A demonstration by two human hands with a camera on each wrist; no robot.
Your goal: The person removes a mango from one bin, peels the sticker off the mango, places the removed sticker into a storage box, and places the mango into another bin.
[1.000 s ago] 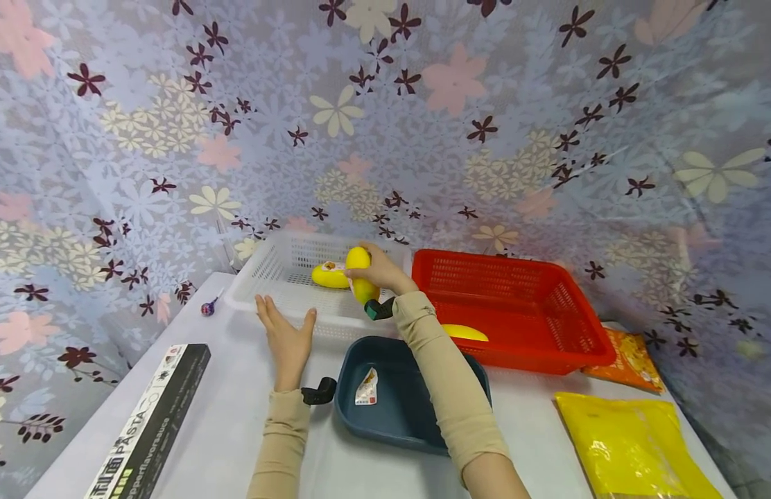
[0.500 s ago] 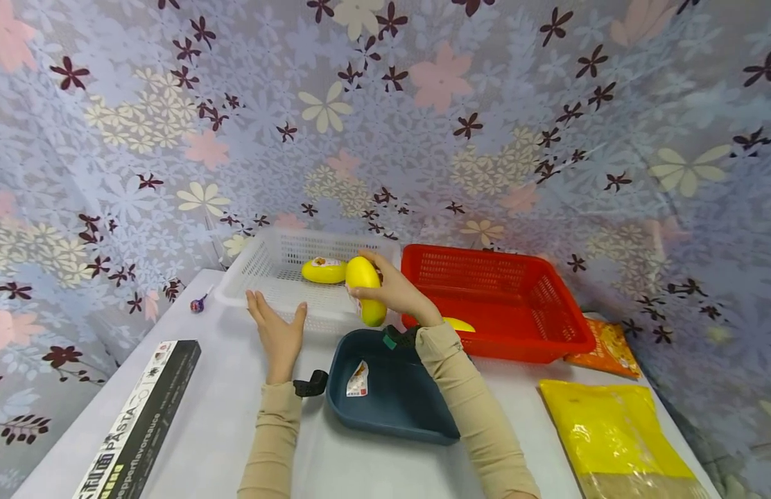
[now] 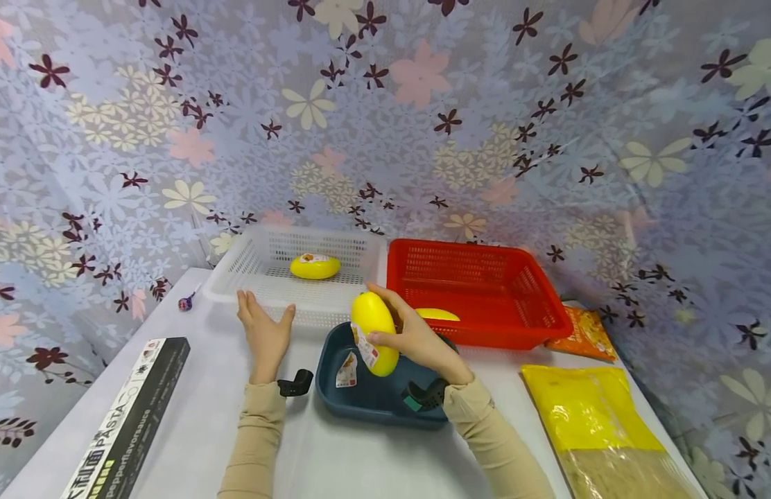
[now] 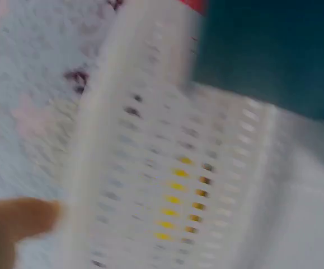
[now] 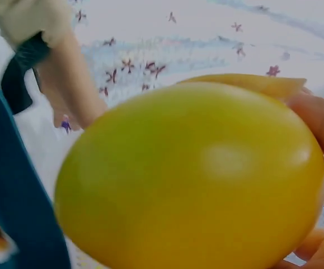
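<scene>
My right hand (image 3: 419, 339) grips a smooth yellow mango-like oval (image 3: 374, 334), with thumb and fingers on its sides, above the dark blue basin (image 3: 385, 414). A white and red label hangs on its near side; in the right wrist view the oval (image 5: 201, 179) hides much of the hand. My left hand (image 3: 267, 339) has its fingers extended, fingertips right at the front rim of the white basket (image 3: 226, 294). In the left wrist view, one finger (image 4: 24, 221) lies beside that basket's rim. Another yellow oval (image 3: 315, 267) lies inside the white basket.
A red basket (image 3: 485, 333) stands beside the white one, with something yellow (image 3: 438, 314) inside. A label (image 3: 347, 371) lies in the basin. Around the table are a long pasta box (image 3: 136, 416), a lollipop (image 3: 186, 302), an orange packet (image 3: 585, 336) and a yellow bag (image 3: 600, 430).
My right hand has carried the yellow oval out of the white basket, toward me, to over the blue basin. The left hand stays at the white basket's rim.
</scene>
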